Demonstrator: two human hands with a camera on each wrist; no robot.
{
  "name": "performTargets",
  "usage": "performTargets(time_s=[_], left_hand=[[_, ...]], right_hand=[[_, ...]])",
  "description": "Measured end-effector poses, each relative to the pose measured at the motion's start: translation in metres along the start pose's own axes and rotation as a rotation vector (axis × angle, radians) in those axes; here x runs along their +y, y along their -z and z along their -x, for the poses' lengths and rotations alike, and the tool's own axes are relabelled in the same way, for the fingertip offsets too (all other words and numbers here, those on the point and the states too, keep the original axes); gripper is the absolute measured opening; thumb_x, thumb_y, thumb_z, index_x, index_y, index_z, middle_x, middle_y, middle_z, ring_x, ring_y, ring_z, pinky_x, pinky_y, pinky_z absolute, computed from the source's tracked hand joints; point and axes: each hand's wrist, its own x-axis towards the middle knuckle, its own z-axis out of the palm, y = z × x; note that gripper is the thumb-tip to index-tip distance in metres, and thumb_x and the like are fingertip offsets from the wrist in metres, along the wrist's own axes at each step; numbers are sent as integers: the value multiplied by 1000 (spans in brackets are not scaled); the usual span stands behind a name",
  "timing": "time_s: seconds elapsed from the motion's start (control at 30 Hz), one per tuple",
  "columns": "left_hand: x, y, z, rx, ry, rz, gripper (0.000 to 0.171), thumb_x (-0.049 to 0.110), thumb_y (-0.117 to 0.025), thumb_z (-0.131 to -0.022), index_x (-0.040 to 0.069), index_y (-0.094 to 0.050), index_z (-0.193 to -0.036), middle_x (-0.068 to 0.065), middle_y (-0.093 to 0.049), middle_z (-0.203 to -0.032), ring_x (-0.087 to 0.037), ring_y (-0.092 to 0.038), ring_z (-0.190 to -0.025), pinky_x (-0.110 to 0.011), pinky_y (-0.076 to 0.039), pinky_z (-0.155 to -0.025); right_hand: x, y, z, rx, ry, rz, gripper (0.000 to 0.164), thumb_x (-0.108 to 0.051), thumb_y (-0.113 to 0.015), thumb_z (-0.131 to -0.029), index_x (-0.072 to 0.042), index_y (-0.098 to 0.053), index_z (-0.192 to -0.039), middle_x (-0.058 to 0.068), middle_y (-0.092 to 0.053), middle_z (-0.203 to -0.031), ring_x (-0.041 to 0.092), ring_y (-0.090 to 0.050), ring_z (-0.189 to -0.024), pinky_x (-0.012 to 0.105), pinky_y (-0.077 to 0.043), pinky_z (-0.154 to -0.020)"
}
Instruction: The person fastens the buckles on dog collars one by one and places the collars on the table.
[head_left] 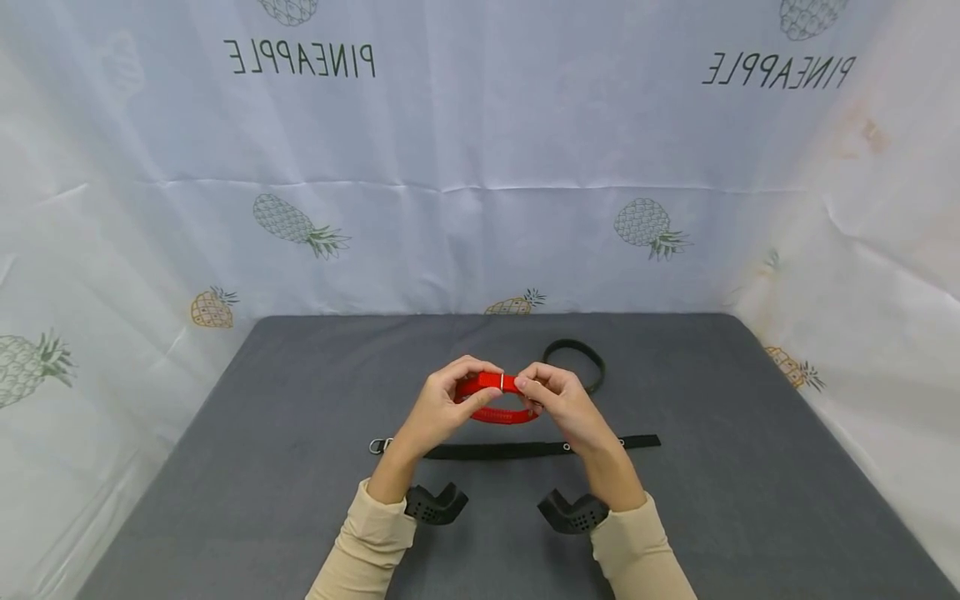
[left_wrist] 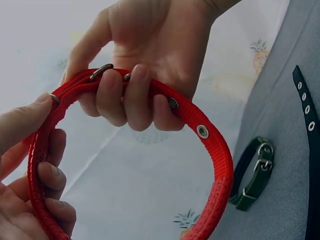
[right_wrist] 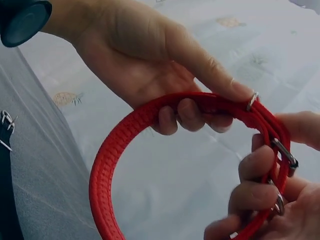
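Observation:
Both hands hold a red collar [head_left: 504,415] bent into a closed loop above the table. My left hand [head_left: 442,404] pinches its far side between thumb and fingers, the thumb by a metal keeper ring [right_wrist: 252,101]. To the right, my right hand [head_left: 566,404] grips the overlapping layers at the buckle [right_wrist: 285,152], its fingers curled over the band and partly hiding the metal parts. Metal eyelets [left_wrist: 202,131] show along the band in the left wrist view. The inner face looks padded and stitched.
A black strap [head_left: 495,451] with metal rings and eyelets lies straight across the grey table [head_left: 262,500], below the hands. Behind the right hand lies a dark green buckled collar [left_wrist: 252,185], closed in a loop. Pineapple-print cloth [head_left: 480,233] encloses the back and sides.

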Motion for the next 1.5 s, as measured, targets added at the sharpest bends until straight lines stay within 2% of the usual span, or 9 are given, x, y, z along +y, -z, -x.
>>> performTargets(time_s=[0.23,0.33,0.5,0.6,0.67,0.93,1.07,1.23,1.5], left_hand=[[0,2,-1,36,15,-22,22,6,-66,-90,3,-63,-112,-17,-63,-100,-2,-60,-78,-27,-57,-73],[0,3,-1,71,12,-17,23,4,-65,-90,1,-62,-113,-19,-63,-98,-2,-58,-78,-29,-57,-71],[0,6,0,108,18,15,26,8,-62,-92,0,-58,-117,-23,-63,-101,-2,-58,-83,-23,-55,-75],[0,7,0,119,19,25,27,9,-62,-93,-1,-57,-118,-23,-63,-103,-1,-58,-87,-23,-55,-78],[0,7,0,122,21,30,27,7,-61,-93,-1,-56,-118,-22,-63,-103,0,-58,-87,-22,-54,-78],[-4,10,-1,117,13,48,30,12,-62,-93,-3,-55,-118,-23,-61,-101,0,-56,-85,-17,-51,-75],[-4,10,-1,106,21,51,27,6,-61,-93,-3,-56,-118,-24,-61,-102,-2,-55,-85,-17,-50,-74],[-5,11,-1,96,46,8,27,4,-61,-93,0,-57,-119,-22,-61,-107,-1,-55,-89,-20,-49,-78],[-9,14,-1,69,64,-32,31,12,-61,-95,1,-58,-124,-19,-62,-118,-3,-57,-98,-30,-48,-89]], right_hand=[[2,8,0,-44,-43,1,21,-27,-47,-103,-18,-63,-94,-8,-60,-76,10,-53,-72,25,-47,-75],[3,14,1,-75,-34,-8,26,-27,-41,-104,-16,-64,-101,-9,-66,-85,9,-59,-82,26,-48,-85],[6,23,1,-131,-57,-3,33,-25,-39,-105,-5,-63,-113,-11,-71,-97,11,-64,-94,30,-46,-94],[11,26,1,-177,-78,-36,31,-23,-40,-104,-5,-63,-116,-11,-72,-101,13,-65,-99,30,-45,-97],[13,27,1,-206,-79,-65,28,-21,-41,-104,-9,-64,-114,-11,-72,-101,12,-65,-100,29,-45,-99],[17,27,0,-239,-38,-126,25,-16,-42,-103,-14,-66,-107,-7,-67,-93,8,-63,-90,26,-49,-94],[18,27,-1,-225,-29,-155,23,-15,-43,-103,-16,-66,-103,-8,-65,-88,7,-63,-88,24,-50,-94],[19,27,-2,-208,-14,-177,25,-10,-42,-102,-18,-65,-103,-8,-65,-88,6,-63,-88,21,-51,-92],[17,25,-4,-169,-62,-144,24,-8,-41,-100,-15,-63,-100,-8,-64,-89,8,-59,-89,22,-47,-89]])
